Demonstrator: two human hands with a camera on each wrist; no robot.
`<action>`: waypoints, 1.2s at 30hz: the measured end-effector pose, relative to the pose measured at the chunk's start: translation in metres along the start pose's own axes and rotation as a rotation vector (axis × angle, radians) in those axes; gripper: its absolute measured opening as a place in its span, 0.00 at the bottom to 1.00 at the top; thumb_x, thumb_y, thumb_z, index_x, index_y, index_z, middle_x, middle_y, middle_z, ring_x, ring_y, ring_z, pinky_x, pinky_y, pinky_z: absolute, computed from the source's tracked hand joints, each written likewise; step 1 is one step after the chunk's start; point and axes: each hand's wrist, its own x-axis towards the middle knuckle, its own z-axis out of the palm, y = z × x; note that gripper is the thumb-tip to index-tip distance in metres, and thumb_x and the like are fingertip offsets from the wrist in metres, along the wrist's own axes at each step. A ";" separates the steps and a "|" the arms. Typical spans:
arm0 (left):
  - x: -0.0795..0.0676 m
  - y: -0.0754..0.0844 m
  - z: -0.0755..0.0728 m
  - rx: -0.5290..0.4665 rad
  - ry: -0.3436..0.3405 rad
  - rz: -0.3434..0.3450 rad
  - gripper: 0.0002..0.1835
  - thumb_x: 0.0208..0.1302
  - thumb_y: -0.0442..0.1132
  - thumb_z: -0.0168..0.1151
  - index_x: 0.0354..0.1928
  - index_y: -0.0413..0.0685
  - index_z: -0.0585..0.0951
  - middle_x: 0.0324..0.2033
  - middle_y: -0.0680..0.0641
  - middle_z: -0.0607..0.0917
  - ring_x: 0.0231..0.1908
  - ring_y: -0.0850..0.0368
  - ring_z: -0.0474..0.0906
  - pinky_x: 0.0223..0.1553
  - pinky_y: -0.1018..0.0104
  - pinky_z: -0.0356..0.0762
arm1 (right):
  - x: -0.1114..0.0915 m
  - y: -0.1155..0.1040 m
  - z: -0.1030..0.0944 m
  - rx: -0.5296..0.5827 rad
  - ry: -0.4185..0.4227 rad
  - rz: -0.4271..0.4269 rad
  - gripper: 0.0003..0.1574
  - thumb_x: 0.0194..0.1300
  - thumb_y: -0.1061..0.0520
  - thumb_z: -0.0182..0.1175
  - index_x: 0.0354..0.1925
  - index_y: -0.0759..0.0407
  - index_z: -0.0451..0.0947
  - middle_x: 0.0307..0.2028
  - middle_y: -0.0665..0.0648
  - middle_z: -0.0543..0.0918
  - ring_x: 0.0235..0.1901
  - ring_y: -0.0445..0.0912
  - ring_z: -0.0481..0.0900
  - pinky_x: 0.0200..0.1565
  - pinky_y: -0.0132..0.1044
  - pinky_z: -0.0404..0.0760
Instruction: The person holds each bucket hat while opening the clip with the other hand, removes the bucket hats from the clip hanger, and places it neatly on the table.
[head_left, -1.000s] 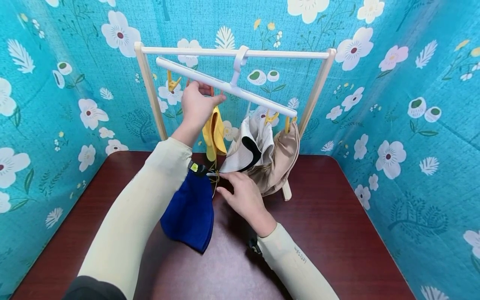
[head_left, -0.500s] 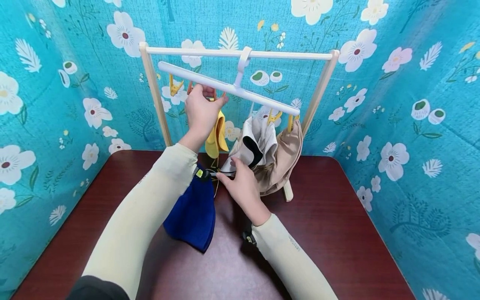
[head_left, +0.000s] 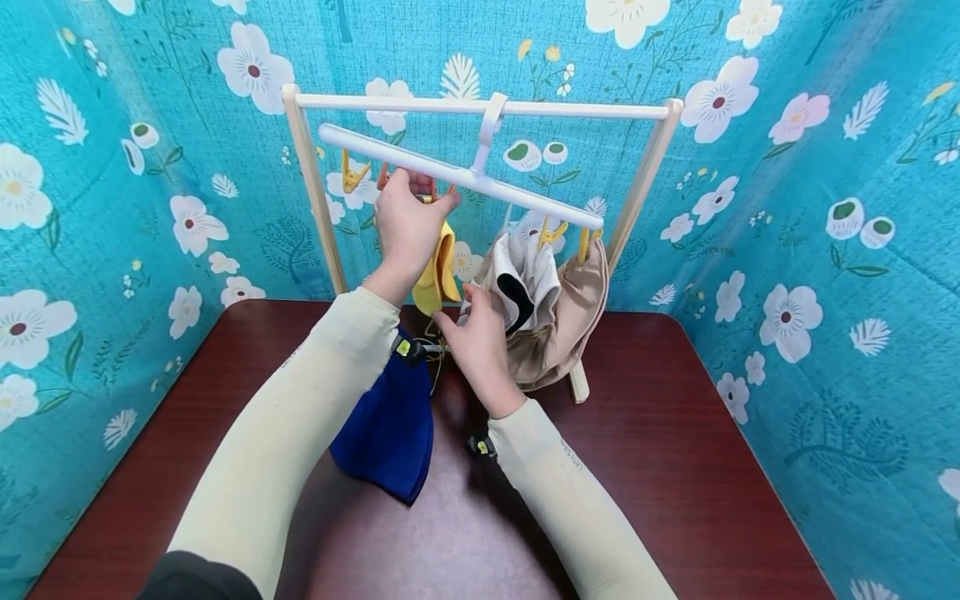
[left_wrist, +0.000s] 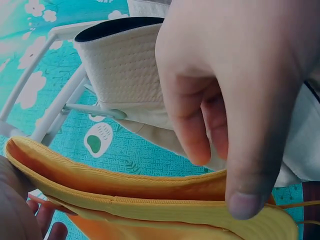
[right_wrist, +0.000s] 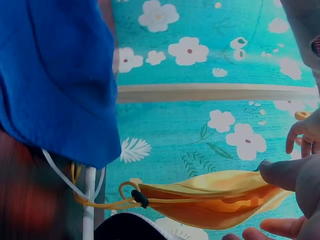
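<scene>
A folded yellow hat (head_left: 437,271) with a chin cord hangs under the tilted white hanger (head_left: 420,162). At its top, my left hand (head_left: 408,217) pinches an orange clip (head_left: 383,176) below the hanger bar. My right hand (head_left: 480,342) is at the hat's lower end, thumb and fingers spread to either side. In the left wrist view that thumb (left_wrist: 248,200) overlaps the hat's edge, while the other fingers (left_wrist: 197,145) are beyond its far rim. A black cord lock (right_wrist: 140,198) sits on the cord in the right wrist view.
A wooden rack (head_left: 375,103) carries the hanger by its hook. White-grey (head_left: 495,275) and beige (head_left: 579,296) hats hang on the right from yellow clips (head_left: 553,232). A spare yellow clip (head_left: 352,173) is at left. A blue hat (head_left: 386,425) is over the dark table (head_left: 637,467).
My right hand has moved up from beside the hanging cord to the lower end of the yellow hat. The left hand keeps its place by the orange clip; the view shifts slightly.
</scene>
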 end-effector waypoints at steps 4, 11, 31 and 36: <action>-0.001 0.000 0.003 -0.006 0.001 -0.001 0.21 0.59 0.52 0.77 0.46 0.52 0.78 0.41 0.51 0.83 0.41 0.59 0.78 0.41 0.62 0.73 | 0.009 0.002 0.005 -0.060 -0.025 -0.003 0.45 0.63 0.38 0.70 0.71 0.55 0.70 0.64 0.56 0.75 0.58 0.50 0.78 0.58 0.46 0.78; -0.001 0.003 0.007 0.045 0.023 -0.007 0.22 0.58 0.54 0.77 0.45 0.53 0.78 0.39 0.53 0.83 0.43 0.59 0.78 0.54 0.56 0.64 | 0.025 0.005 0.016 -0.169 -0.014 -0.034 0.35 0.63 0.36 0.70 0.61 0.52 0.78 0.53 0.55 0.82 0.52 0.50 0.80 0.51 0.46 0.81; -0.002 -0.004 0.008 0.129 0.108 0.102 0.17 0.61 0.58 0.73 0.42 0.56 0.86 0.42 0.57 0.89 0.55 0.57 0.74 0.61 0.53 0.60 | 0.030 0.017 0.002 -0.234 0.053 -0.186 0.13 0.72 0.53 0.62 0.29 0.53 0.79 0.20 0.50 0.78 0.20 0.46 0.76 0.25 0.41 0.74; -0.001 -0.007 0.004 0.121 0.089 0.099 0.18 0.61 0.59 0.73 0.48 0.60 0.88 0.44 0.59 0.89 0.57 0.58 0.72 0.62 0.54 0.61 | 0.030 0.019 -0.002 -0.232 0.067 -0.205 0.10 0.70 0.54 0.65 0.30 0.54 0.82 0.22 0.51 0.82 0.24 0.49 0.81 0.28 0.46 0.77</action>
